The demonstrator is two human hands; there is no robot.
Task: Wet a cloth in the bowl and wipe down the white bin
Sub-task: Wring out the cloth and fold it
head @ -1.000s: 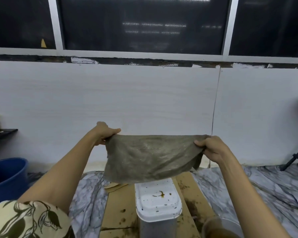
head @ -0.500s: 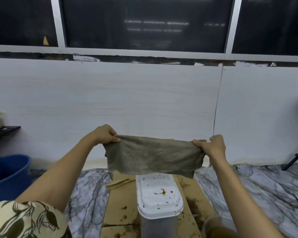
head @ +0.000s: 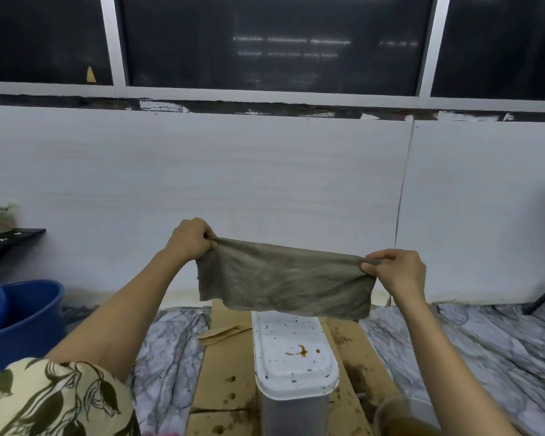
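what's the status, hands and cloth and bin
Left hand and right hand each pinch a top corner of the cloth, stretched out above the white bin. Bin lid spotted brown. Nothing between cloth and bin.

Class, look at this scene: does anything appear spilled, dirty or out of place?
Yes. The white bin's lid carries a brown smear and dark specks, and the cardboard beneath it shows brown stains. The cloth that both hands stretch above the bin looks grey-green and dingy.

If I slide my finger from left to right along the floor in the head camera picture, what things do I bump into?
Blue tub → marble-patterned floor → brown cardboard → white bin → bowl of brown water.
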